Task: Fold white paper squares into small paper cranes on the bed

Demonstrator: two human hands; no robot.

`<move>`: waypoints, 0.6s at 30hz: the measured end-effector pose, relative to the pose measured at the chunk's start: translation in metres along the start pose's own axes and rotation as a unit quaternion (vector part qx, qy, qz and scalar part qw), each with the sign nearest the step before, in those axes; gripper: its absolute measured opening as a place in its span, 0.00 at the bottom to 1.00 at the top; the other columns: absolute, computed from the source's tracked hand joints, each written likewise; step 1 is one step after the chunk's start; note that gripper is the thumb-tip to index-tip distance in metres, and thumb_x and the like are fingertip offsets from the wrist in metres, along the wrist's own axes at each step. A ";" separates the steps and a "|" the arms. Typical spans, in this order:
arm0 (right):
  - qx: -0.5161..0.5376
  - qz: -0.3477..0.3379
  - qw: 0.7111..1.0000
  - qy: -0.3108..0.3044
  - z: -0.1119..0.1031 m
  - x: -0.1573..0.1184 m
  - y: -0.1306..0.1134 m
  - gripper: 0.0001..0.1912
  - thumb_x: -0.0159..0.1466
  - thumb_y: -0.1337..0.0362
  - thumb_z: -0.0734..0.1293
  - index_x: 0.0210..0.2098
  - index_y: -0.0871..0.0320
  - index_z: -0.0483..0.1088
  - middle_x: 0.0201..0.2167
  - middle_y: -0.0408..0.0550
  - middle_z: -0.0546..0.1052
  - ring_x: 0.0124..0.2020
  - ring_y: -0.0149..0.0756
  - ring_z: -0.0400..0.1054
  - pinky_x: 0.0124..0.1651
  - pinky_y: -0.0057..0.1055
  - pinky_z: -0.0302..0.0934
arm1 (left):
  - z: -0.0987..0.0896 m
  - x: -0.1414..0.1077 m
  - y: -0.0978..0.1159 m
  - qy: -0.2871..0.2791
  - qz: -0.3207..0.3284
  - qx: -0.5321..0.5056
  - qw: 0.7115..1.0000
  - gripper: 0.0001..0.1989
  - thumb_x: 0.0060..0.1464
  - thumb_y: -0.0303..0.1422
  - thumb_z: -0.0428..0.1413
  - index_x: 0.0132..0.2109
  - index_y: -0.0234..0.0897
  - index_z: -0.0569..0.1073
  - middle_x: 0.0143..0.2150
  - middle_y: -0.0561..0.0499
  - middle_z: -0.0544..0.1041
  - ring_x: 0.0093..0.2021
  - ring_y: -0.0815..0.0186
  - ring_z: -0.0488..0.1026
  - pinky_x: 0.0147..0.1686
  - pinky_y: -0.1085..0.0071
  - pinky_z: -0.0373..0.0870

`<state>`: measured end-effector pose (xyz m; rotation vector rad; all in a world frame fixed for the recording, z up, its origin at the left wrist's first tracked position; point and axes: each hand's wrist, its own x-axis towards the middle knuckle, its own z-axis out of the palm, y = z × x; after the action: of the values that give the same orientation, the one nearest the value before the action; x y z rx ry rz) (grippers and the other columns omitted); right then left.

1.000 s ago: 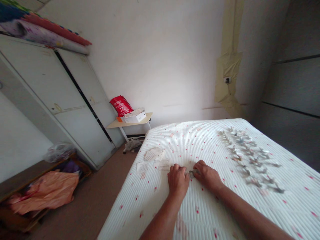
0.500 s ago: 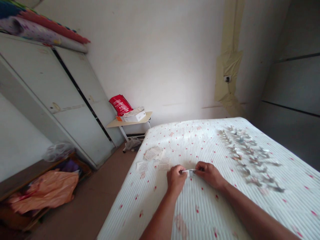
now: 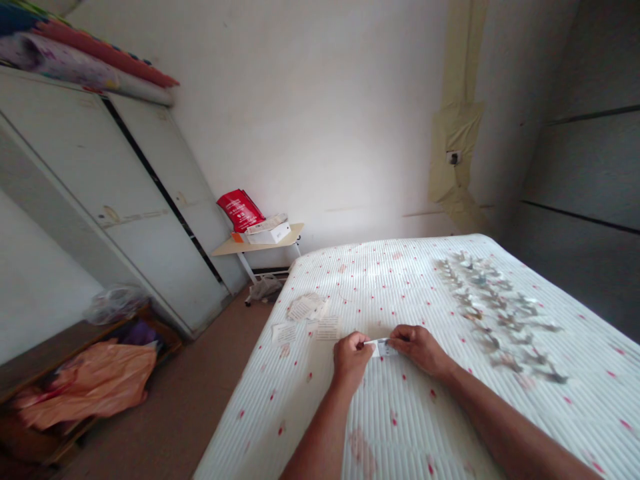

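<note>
A small folded piece of printed paper (image 3: 383, 348) spans the gap between my two hands, just over the bed. My left hand (image 3: 351, 353) pinches its left end with thumb and finger. The opposite end is in the closed fingers of my right hand (image 3: 417, 347), which partly hide it. Left of my hands lie flat printed paper pieces: a loose pile (image 3: 307, 307), a single square (image 3: 284, 333) and another square (image 3: 328, 328). Several small folded paper figures (image 3: 500, 313) stand in rows at the right, too blurred for their exact shape.
A striped, red-dotted cover (image 3: 380, 427) spreads over the bed. Behind its far left corner stands a small table (image 3: 225, 249) with a red bag (image 3: 240, 210) and a white box (image 3: 270, 233). A wardrobe (image 3: 150, 220) and an orange cloth or bag (image 3: 95, 380) are at the left.
The paper between my hands has tilted, so more of its printed face shows. My right fingers have shifted slightly on it; my left hand has barely moved.
</note>
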<state>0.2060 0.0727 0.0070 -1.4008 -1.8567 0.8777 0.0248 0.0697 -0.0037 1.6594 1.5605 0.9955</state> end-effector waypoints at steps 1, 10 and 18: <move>-0.003 0.001 1.000 -0.001 0.000 0.000 0.000 0.12 0.56 0.58 0.60 0.25 0.59 0.69 0.21 0.41 0.70 0.24 0.29 0.62 0.27 0.24 0.53 | 0.000 0.000 0.001 0.001 -0.004 0.004 1.000 0.08 0.42 0.35 0.52 0.26 0.34 0.72 0.20 0.57 0.67 0.25 0.72 0.64 0.23 0.80 0.57; -0.033 0.007 0.999 0.003 -0.002 -0.002 -0.007 0.12 0.56 0.59 0.59 0.24 0.59 0.69 0.21 0.42 0.70 0.24 0.30 0.62 0.27 0.24 0.53 | 0.001 0.000 0.001 0.005 -0.002 0.027 1.000 0.08 0.42 0.35 0.52 0.25 0.35 0.71 0.20 0.57 0.68 0.25 0.71 0.65 0.24 0.79 0.58; -0.038 0.001 0.999 0.007 0.001 0.000 0.000 0.11 0.56 0.60 0.59 0.24 0.59 0.69 0.22 0.42 0.71 0.25 0.29 0.63 0.27 0.24 0.53 | 0.001 0.000 0.000 0.005 0.006 0.018 1.000 0.07 0.42 0.33 0.52 0.27 0.35 0.72 0.20 0.58 0.68 0.25 0.71 0.66 0.24 0.79 0.59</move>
<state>0.2053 0.0729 0.0063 -1.4509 -1.8965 0.8032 0.0259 0.0696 -0.0047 1.6918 1.5856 0.9893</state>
